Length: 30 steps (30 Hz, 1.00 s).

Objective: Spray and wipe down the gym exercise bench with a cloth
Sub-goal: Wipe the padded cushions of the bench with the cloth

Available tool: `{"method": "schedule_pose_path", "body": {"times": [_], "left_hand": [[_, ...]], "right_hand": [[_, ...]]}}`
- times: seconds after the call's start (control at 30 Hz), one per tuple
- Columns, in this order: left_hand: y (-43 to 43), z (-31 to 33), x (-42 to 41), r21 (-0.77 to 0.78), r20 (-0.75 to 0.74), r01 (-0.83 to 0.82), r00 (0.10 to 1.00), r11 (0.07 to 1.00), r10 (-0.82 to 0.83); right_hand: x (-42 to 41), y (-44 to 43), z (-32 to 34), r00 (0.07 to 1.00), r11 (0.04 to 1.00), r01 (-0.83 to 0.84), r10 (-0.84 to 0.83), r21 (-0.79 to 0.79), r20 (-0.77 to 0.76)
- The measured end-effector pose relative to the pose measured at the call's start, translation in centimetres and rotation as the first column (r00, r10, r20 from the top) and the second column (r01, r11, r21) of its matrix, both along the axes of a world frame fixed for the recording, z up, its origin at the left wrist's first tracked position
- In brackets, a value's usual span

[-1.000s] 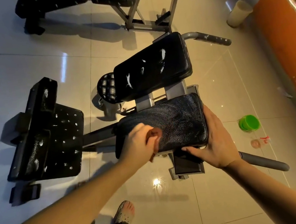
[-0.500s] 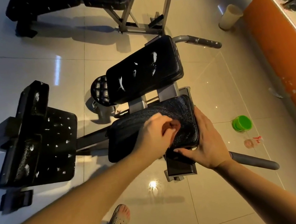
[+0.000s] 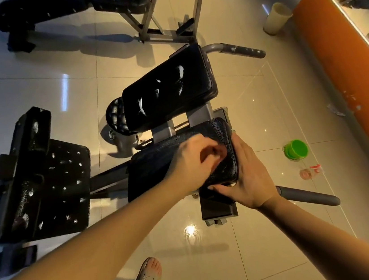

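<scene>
Cloth [image 3: 214, 154] farther right on cracked pad [image 3: 158, 164]

Your left hand [image 3: 195, 161] presses the cloth [image 3: 214, 153] onto the right end of the near pad [image 3: 156, 167], with your right hand [image 3: 249, 178] against that pad's right edge. Behind it sits the far pad [image 3: 167, 90], and the footplate [image 3: 51, 185] is to the left. On the floor [image 3: 273, 234] to the right, a tub [image 3: 295, 149] lies just behind the spray bottle [image 3: 309, 172].

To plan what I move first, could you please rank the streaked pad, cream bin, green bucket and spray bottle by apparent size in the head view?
1. streaked pad
2. cream bin and green bucket: look alike, and the bin is farther, so unranked.
3. spray bottle
</scene>
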<state>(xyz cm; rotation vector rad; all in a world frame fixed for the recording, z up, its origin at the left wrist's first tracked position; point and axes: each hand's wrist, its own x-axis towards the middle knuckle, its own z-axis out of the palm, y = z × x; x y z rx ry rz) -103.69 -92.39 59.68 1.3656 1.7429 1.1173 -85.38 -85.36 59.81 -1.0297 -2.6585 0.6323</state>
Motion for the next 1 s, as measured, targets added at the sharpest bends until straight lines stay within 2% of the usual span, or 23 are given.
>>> {"method": "schedule_pose_path", "body": {"times": [0.07,0.1,0.23,0.3,0.33,0.4,0.5,0.53,0.57,0.6,0.67,0.73,0.8,0.83,0.9,0.97,1.0], "left_hand": [[-3.3,-1.4,-1.3,0.047,-0.046,0.108,0.993,0.993,-0.105],[-4.0,-2.3,-2.2,0.036,-0.050,0.098,0.994,0.995,-0.096],[1.4,-3.5,-4.3,-0.158,-0.043,-0.211,0.978,0.965,0.206],[4.6,-2.4,-3.6,-0.147,-0.033,-0.308,0.951,0.940,0.306],[5.3,-1.5,-2.9,-0.119,-0.005,-0.303,0.952,0.945,0.305],[4.7,0.1,-0.9,-0.040,0.004,-0.165,0.986,0.985,0.166],[-0.5,0.9,0.7,0.083,-0.048,0.203,0.979,0.976,-0.200],[-1.9,0.4,0.2,0.107,-0.085,0.261,0.964,0.959,-0.253],[-2.3,-0.3,-0.8,0.107,-0.111,0.253,0.964,0.961,-0.241],[-1.9,-1.3,-2.0,0.079,-0.129,0.192,0.975,0.978,-0.181],[0.3,-2.6,-4.3,-0.047,-0.143,-0.046,0.989,0.998,0.039],[2.9,-2.8,-5.4,-0.182,-0.101,-0.227,0.972,0.957,0.212],[4.4,-1.9,-4.0,-0.172,-0.031,-0.259,0.966,0.950,0.258],[4.5,-1.0,-2.8,-0.143,0.015,-0.230,0.972,0.963,0.235],[3.0,0.3,-0.6,-0.052,0.049,-0.080,0.995,0.995,0.082],[-0.2,0.3,0.1,0.026,-0.014,0.117,0.993,0.993,-0.116],[-1.8,-0.4,-0.4,0.042,-0.044,0.157,0.987,0.987,-0.155]], "right_hand": [[0.1,0.1,-0.2,1.000,1.000,-0.007,0.007,-0.011,0.007],[0.1,0.2,-0.3,1.000,1.000,-0.004,0.004,-0.003,0.014],[0.3,0.2,-0.4,0.999,1.000,0.000,-0.001,0.027,0.053],[0.1,0.1,-0.1,0.999,1.000,-0.002,0.000,0.029,0.054],[0.1,0.1,0.0,0.999,1.000,-0.002,0.001,0.029,0.044],[0.2,0.1,-0.1,1.000,1.000,-0.003,0.003,0.024,0.025],[0.5,0.2,-0.7,0.999,1.000,0.019,-0.019,0.004,0.046],[0.6,0.2,-0.8,0.998,1.000,0.026,-0.026,0.003,0.057],[0.6,0.3,-0.8,0.997,1.000,0.027,-0.027,0.010,0.068],[0.6,0.3,-0.8,0.997,1.000,0.024,-0.025,0.017,0.074],[0.5,0.3,-0.6,0.997,0.999,0.022,-0.024,0.025,0.078],[0.5,0.2,-0.5,0.996,1.000,0.021,-0.023,0.018,0.084],[0.4,0.2,-0.5,0.997,1.000,0.022,-0.023,0.011,0.075],[0.4,0.2,-0.4,0.997,1.000,0.021,-0.022,0.010,0.072],[0.4,0.2,-0.4,0.998,1.000,0.018,-0.019,0.011,0.066],[0.4,0.1,-0.4,0.999,1.000,0.012,-0.012,0.004,0.042],[0.4,0.2,-0.4,0.999,1.000,0.012,-0.012,0.000,0.041]]}}
